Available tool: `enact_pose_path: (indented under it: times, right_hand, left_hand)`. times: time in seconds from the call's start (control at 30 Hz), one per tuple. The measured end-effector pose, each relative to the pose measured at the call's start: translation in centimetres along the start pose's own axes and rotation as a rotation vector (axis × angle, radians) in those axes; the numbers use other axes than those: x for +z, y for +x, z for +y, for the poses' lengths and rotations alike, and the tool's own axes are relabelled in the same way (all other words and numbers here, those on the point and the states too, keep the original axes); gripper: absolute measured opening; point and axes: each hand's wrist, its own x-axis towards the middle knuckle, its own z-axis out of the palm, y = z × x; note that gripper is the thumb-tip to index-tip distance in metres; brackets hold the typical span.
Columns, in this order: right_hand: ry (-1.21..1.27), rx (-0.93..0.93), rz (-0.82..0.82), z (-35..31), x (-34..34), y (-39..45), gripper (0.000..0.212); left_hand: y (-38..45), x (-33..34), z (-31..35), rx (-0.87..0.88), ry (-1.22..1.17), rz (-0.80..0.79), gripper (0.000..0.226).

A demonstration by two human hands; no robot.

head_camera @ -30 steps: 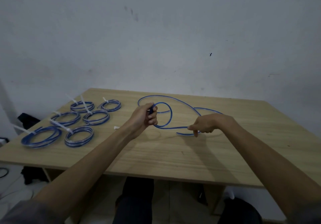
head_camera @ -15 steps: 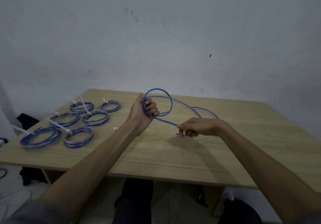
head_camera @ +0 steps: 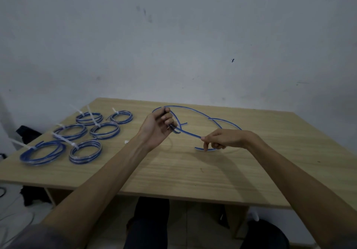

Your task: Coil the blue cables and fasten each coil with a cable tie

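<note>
A loose blue cable arcs over the middle of the wooden table. My left hand is raised above the table, its fingers curled round a small loop of this cable. My right hand pinches the cable farther along, low over the tabletop, with the strand running straight between both hands. A short end of the cable lies under my right fingers. Several finished blue coils with white cable ties lie on the left part of the table.
A small white piece, perhaps a loose tie, lies near my left forearm. A grey wall stands right behind the table. Dark items and cords lie on the floor at the left. My legs show under the front edge.
My left hand has tipped the small loop down and to the right. My right hand slid slightly right along the cable, keeping its pinch.
</note>
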Motion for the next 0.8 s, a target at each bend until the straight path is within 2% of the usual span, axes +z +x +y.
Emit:
enact_pose_path:
  times: [0.17,0.33,0.4,0.53,0.67,0.8]
  right_hand:
    - [-0.131,0.126,-0.028,-0.1,0.5,0.7,0.061]
    - [-0.404,0.223,0.020,-0.9,0.6,1.4,0.072]
    - [-0.526,0.241,0.026,-1.9,0.2,1.6,0.064]
    - [-0.622,0.220,0.039,-3.8,-1.3,2.6,0.038]
    - [-0.636,0.161,0.085,-5.7,-2.5,2.6,0.034]
    - [-0.665,0.040,0.211,-7.1,-3.1,2.1,0.030]
  left_hand:
    - [-0.7,0.5,-0.2,-0.089,0.067,-0.151,0.033]
    - [-1.2,0.8,-0.3,-0.248,0.435,-0.279,0.038]
    - [-1.7,1.2,-0.7,-0.300,0.654,-0.326,0.038]
    - [-3.4,2.9,-1.1,-0.252,1.254,-0.371,0.044]
    - [-3.9,2.6,-1.1,-0.209,1.997,-0.339,0.052]
    - [-3.4,0.7,-1.8,0.020,2.285,-0.194,0.049]
